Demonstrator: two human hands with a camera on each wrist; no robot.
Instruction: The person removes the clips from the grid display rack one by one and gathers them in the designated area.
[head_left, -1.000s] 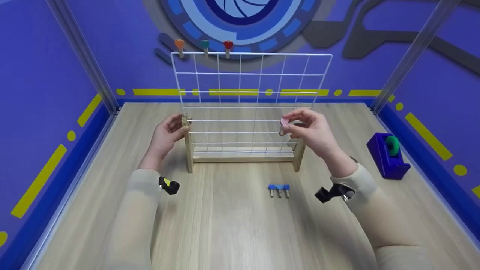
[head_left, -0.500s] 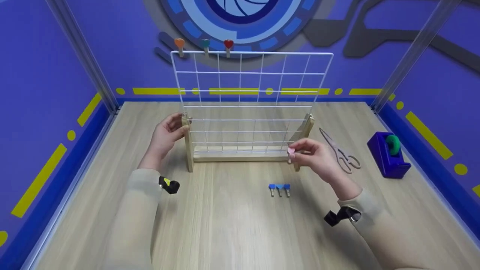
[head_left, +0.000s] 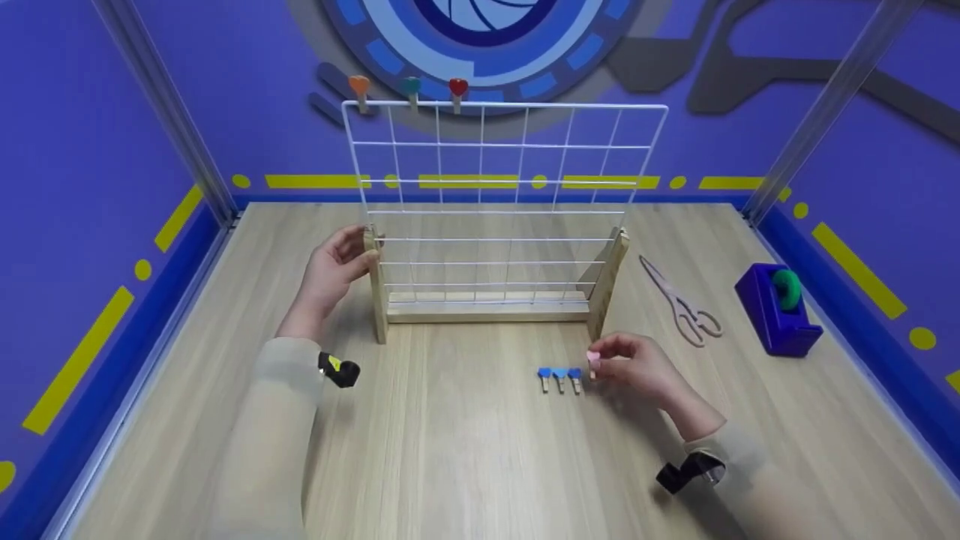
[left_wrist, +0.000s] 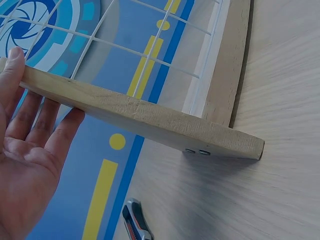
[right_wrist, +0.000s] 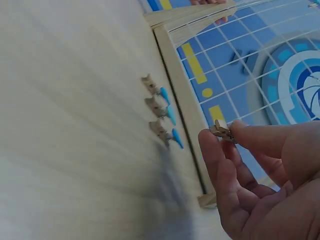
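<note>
In the right wrist view, motion blur is smearing the tabletop below the three blue clips, and the right hand is running off the frame edge. Fingers are covering most of the pink clip. The left hand is being cut off beside the wooden rack post.

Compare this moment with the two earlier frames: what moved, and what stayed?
The right hand, pinching the pink clip, came down from the wire grid to beside the three blue clips. The left hand stayed on the wooden post; the rack didn't move.
</note>
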